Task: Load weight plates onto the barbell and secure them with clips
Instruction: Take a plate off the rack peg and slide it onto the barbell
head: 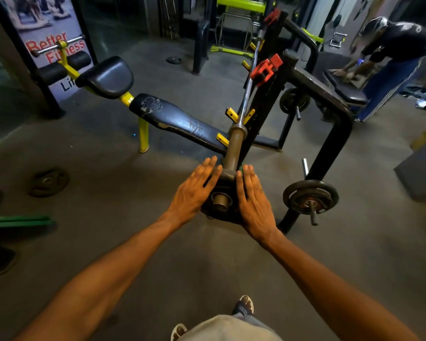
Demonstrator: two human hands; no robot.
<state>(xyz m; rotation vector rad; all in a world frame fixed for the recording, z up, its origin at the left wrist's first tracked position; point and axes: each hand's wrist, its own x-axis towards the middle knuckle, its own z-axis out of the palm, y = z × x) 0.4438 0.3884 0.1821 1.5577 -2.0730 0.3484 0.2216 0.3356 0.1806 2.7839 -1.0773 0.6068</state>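
Observation:
The barbell (247,92) rests on the yellow hooks of a black rack, with its brown sleeve (234,148) pointing toward me. A dark weight plate (221,215) sits on the sleeve's near end, and the sleeve tip pokes through its hole. My left hand (194,193) lies flat against the plate's left side with the fingers straight. My right hand (252,200) presses its right side the same way. Two red clips hang on the rack uprights, one near (266,70) and one farther back (272,17).
A black and yellow bench (177,119) runs left of the bar. Loose plates (48,182) lie on the floor at left. More plates (310,196) hang on a rack peg at right. A person (391,57) bends over another bench at the far right.

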